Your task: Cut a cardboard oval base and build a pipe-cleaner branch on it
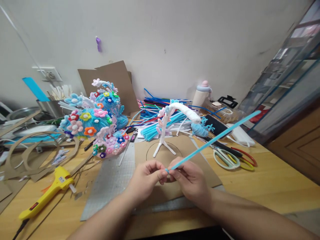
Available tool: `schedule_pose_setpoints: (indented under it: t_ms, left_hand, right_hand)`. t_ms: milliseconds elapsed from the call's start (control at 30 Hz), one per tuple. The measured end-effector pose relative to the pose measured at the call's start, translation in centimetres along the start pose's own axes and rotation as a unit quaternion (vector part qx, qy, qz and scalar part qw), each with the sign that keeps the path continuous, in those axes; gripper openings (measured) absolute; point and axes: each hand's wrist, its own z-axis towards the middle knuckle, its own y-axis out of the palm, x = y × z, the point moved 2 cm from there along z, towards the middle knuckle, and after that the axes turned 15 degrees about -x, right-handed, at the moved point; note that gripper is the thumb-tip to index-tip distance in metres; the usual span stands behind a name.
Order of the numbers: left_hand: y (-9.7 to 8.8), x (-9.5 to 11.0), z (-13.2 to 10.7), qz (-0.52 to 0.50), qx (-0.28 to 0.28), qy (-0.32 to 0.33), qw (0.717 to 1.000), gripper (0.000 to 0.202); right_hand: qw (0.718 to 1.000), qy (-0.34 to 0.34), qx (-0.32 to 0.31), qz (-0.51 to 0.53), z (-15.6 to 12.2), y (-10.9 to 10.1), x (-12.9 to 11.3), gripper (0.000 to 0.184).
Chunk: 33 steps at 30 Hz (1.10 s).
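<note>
Pipe cleaner: my light-blue pipe cleaner (212, 141) is pinched at its near end over the cardboard sheet (207, 168). The rest slants up and right, above the scissors (226, 156).
Left hand: my left hand (147, 176) is closed, fingertips nipping the stem's tip.
Right hand: my right hand (191, 180) is closed on the stem just beside the left, fingers touching.
Risk: I judge the long free end could whip round and topple the white pipe-cleaner tree (163, 133), which stands near on thin legs.
Room: bare table (275, 181) lies open to my right. My left is crowded with the flower sculpture (95, 123) and the yellow glue gun (47, 196). The table's near edge is under my forearms.
</note>
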Motion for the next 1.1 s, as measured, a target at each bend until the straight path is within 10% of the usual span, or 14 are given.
schedule_pose_setpoints:
  t_ms: [267,433,767,1100]
  left_hand:
    - [-0.7,0.3,-0.6,0.310,0.074,0.088,0.944,0.013]
    - [-1.5,-0.1,-0.6,0.432,0.087,0.076,0.895,0.009]
    - [-0.3,-0.8,0.3,0.128,0.045,0.022,0.991,0.013]
    - [-1.0,-0.8,0.1,0.229,0.133,-0.012,0.964,0.015]
  right_hand:
    - [1.000,-0.020,-0.014,0.009,1.0,-0.3,-0.4,0.009]
    - [0.987,0.088,-0.053,0.127,1.4,0.1,0.6,0.016]
    - [0.959,0.179,-0.036,0.215,1.9,0.6,2.1,0.030]
    - [0.952,0.233,-0.039,0.196,2.2,-0.2,2.1,0.036]
